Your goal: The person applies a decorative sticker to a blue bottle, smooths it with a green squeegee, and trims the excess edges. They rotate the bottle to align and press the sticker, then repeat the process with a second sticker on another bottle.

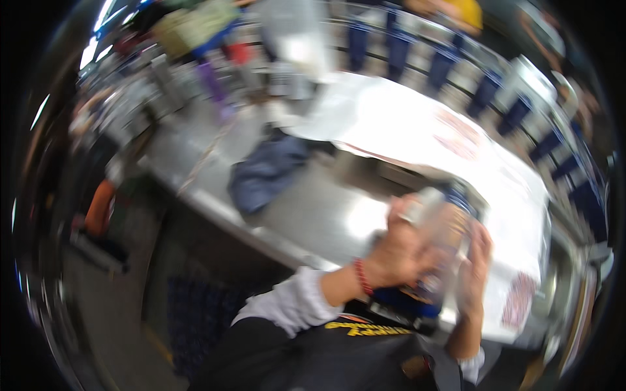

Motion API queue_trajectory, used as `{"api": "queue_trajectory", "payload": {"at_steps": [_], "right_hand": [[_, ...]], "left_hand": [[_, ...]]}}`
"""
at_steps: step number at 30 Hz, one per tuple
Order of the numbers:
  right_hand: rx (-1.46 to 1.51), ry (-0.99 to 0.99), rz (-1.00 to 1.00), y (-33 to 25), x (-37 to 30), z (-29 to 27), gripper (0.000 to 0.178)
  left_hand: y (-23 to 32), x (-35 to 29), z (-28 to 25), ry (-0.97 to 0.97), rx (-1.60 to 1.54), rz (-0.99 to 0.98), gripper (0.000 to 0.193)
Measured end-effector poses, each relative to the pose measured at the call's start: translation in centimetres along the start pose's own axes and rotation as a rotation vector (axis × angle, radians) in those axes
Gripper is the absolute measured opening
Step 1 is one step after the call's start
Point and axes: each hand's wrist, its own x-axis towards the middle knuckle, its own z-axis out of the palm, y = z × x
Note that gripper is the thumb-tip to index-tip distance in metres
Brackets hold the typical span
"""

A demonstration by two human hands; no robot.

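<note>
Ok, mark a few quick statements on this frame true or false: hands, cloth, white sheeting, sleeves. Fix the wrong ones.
1. A red bracelet is on the left wrist. True.
2. The blue-grey cloth lies on top of the white sheeting. False: the cloth lies on the steel counter, left of the sheeting.
3. The left hand and right hand are on either side of a partly see-through item, too blurred to identify. True.
4. The printed patches on the sheeting are green. False: they are reddish.
5. The left sleeve is solid black down to its cuff. False: it is light grey there.
</note>
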Motion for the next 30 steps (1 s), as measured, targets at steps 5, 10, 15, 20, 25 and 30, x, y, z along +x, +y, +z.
{"api": "queue_trajectory", "payload": {"at_steps": [5, 10, 15, 20, 25, 30], "right_hand": [[0.184, 0.014, -0.082, -0.6, 0.2, 0.4, 0.060], [0.197, -0.051, -0.033, -1.8, 0.9, 0.4, 0.071], [0.147, -0.052, -0.038, -1.8, 1.2, -0.1, 0.066], [0.173, -0.084, -0.065, -1.7, 0.9, -0.5, 0.067], [0.102, -0.058, -0.098, -1.5, 1.0, -0.8, 0.068], [0.173, -0.122, -0.061, -1.5, 0.7, -0.8, 0.071]], "left_hand": [[-1.2, 0.2, -1.1, -0.073, -0.149, -0.018, 0.077], [-0.8, 0.7, -2.0, -0.094, -0.167, -0.021, 0.078], [-1.3, 1.0, -2.0, -0.123, -0.177, -0.050, 0.079], [-1.2, 1.2, -2.0, -0.106, -0.161, -0.003, 0.078], [-1.4, 1.2, -2.2, -0.133, -0.159, -0.011, 0.080], [-1.4, 0.8, -2.1, -0.128, -0.154, -0.011, 0.085]]}}
